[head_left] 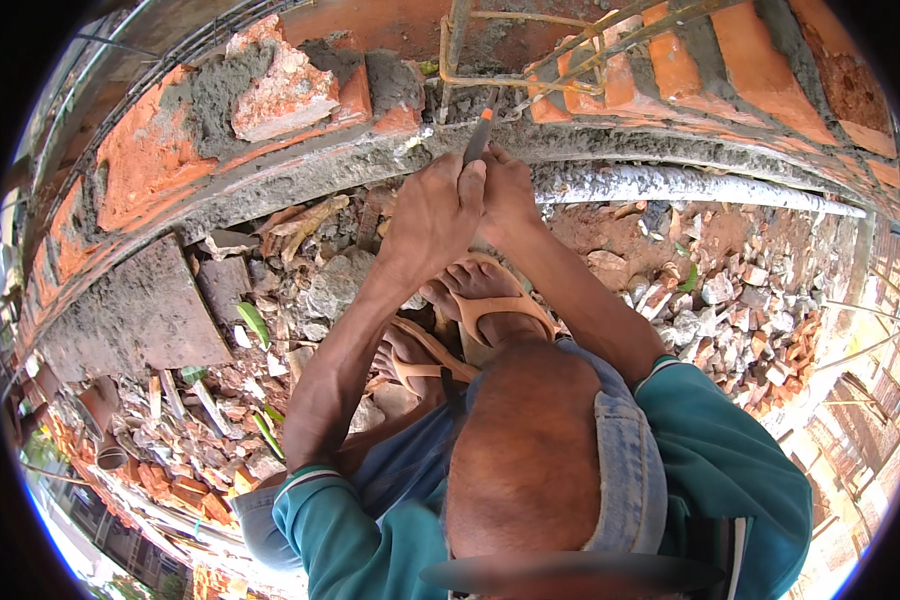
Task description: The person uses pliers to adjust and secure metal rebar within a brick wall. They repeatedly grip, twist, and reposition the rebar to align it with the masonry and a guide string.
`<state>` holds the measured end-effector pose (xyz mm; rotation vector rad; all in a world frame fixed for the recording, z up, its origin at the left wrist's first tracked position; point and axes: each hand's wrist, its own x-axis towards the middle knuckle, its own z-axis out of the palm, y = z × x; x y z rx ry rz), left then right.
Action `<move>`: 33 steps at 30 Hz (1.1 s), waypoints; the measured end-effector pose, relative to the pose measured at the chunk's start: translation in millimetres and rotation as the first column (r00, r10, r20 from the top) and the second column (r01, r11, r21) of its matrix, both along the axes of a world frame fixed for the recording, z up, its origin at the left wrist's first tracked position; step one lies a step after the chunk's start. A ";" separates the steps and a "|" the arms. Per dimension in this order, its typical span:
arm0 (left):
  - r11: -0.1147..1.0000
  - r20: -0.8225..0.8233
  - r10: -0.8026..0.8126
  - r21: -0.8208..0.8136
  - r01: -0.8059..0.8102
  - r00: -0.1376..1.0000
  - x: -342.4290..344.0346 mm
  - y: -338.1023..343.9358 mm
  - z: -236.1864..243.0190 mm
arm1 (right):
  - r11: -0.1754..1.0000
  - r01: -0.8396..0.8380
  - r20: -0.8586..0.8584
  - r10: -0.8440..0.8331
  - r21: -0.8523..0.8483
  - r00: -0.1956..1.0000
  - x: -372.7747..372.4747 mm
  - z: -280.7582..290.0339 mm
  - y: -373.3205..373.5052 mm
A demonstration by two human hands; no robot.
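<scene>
My left hand (432,215) and my right hand (510,195) are close together in front of me, fingers closed. Between them sticks out a slim hand tool (478,138) with a dark grey handle and an orange band. Its narrow metal end points away from me, towards a gap in the low brick wall. In that gap stands a rusty steel rebar cage (522,80), and the tool's end is beside its lower bars. My hands hide the rear of the tool, so its exact kind cannot be told. The right fingers are partly covered by the left hand.
Mortared brick courses (670,60) rise right of the gap. At left, a broken brick lump (285,95) sits in mortar. A white pipe (690,185) runs along the wall's foot. A mortar-smeared board (140,320) lies at left. Rubble (730,310) surrounds my sandalled feet (480,295).
</scene>
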<state>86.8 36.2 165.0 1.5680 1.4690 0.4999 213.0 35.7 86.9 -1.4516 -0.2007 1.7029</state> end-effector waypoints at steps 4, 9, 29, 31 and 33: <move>0.986 0.010 0.014 -0.167 -0.012 1.000 8.5 7.4 16.4 | 0.998 0.063 -0.033 -0.062 0.029 0.998 7.9 -5.1 -3.6; 0.986 0.050 0.053 -0.164 -0.044 0.997 26.0 1.0 22.3 | 0.885 -0.302 0.455 0.119 0.354 0.883 22.7 -30.3 -13.7; 0.951 -0.204 -0.037 0.292 0.097 0.978 43.1 -25.0 -11.7 | 0.970 -0.189 -0.102 0.175 -0.154 0.979 23.2 57.8 24.8; 0.953 -0.209 -0.065 0.277 0.123 0.976 37.5 -24.0 -11.4 | 0.956 -0.176 -0.013 0.178 -0.234 0.984 17.6 54.8 28.9; 0.951 -0.204 -0.106 0.267 0.159 0.973 31.2 -23.5 -10.4 | 0.951 -0.185 0.024 0.197 -0.246 0.980 14.6 47.3 28.0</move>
